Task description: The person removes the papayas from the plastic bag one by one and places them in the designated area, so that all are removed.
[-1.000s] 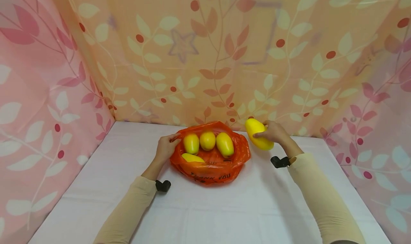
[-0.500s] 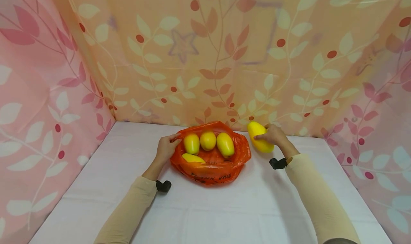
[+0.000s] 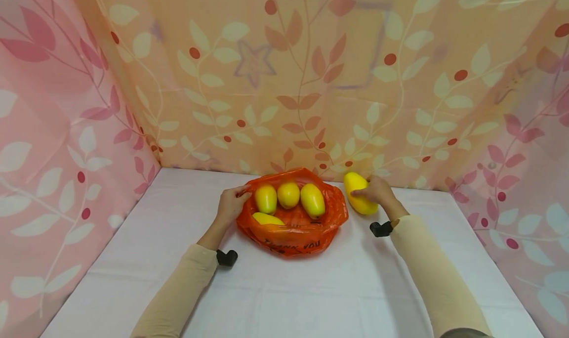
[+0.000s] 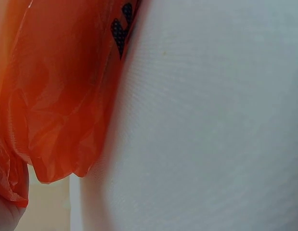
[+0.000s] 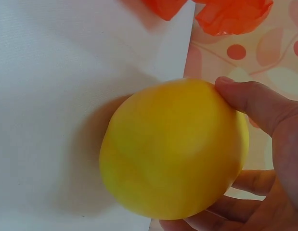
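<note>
A red-orange plastic bag with dark "THANK YOU" lettering lies at the back middle of the table, its mouth spread wide. Several yellow mangoes show inside it. My left hand pinches the left rim of the bag; in the left wrist view the crumpled plastic hides most of that hand. To the right of the bag, apart from it, my right hand holds another yellow mango. The right wrist view shows this mango between thumb and fingers, close over the table surface.
A white cloth covers the table. Its back edge meets an orange-yellow leaf-patterned curtain, and pink patterned curtains stand at both sides. A small black device sits at each wrist.
My right hand has lowered the mango to the right of the bag, down toward the table. The left hand and the bag have stayed put.
</note>
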The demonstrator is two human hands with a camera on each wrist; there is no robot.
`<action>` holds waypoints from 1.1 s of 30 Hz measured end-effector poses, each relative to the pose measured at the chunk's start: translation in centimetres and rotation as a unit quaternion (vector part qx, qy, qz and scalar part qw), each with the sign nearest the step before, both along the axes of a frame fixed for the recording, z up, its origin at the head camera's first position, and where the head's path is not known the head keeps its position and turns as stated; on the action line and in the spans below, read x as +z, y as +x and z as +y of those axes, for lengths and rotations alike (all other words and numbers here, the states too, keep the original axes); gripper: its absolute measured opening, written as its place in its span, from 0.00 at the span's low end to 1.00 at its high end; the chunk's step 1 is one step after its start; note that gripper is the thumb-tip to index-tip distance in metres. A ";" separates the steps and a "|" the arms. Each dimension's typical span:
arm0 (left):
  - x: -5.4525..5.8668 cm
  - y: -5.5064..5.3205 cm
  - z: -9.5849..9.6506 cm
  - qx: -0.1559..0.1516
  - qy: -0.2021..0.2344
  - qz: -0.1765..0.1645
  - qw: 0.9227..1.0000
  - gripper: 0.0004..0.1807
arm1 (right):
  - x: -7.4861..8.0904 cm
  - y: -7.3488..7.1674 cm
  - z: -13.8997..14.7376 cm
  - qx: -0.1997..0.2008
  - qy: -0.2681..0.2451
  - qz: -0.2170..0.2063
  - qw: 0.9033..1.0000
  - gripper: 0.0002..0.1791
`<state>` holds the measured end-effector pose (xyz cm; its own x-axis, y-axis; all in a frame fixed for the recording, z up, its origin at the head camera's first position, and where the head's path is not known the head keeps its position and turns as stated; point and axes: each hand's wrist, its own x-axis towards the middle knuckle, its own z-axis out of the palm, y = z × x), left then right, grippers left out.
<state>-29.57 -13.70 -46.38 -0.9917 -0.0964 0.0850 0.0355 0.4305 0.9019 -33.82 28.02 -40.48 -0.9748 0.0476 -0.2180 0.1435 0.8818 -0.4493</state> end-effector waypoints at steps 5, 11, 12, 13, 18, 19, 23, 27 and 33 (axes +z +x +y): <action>-0.1 0.0 0.0 -0.002 0.001 0.004 1.000 0.19 | -0.1 0.1 -0.1 -0.012 -0.006 -0.011 1.000 0.44; 0.1 0.2 0.0 0.001 -0.007 0.007 1.000 0.19 | 0.0 0.2 -0.4 -0.017 -0.004 -0.017 1.000 0.43; 0.0 0.2 0.0 0.002 -0.008 0.010 1.000 0.18 | 0.0 0.2 -0.4 -0.015 -0.001 -0.016 1.000 0.43; 0.0 0.2 0.0 0.004 -0.008 0.009 1.000 0.19 | 0.0 0.2 -0.4 -0.014 0.001 -0.015 1.000 0.43; 0.1 0.2 0.1 0.005 0.004 -0.004 1.000 0.19 | 0.0 0.4 -0.4 -0.012 0.005 -0.010 1.000 0.44; 0.1 0.2 0.1 0.005 0.006 -0.007 1.000 0.19 | 0.0 0.5 -0.4 -0.014 0.006 -0.008 1.000 0.44; 0.1 0.2 0.1 0.002 0.009 -0.005 1.000 0.19 | 0.0 0.6 -0.5 -0.012 0.005 -0.008 1.000 0.48; 0.0 0.1 0.0 0.000 0.009 0.003 1.000 0.19 | 0.0 0.6 -0.5 -0.011 0.004 -0.005 1.000 0.47; -0.1 0.1 -0.1 0.000 0.008 0.006 1.000 0.19 | 0.2 0.4 -0.6 -0.006 0.011 -0.010 1.000 0.45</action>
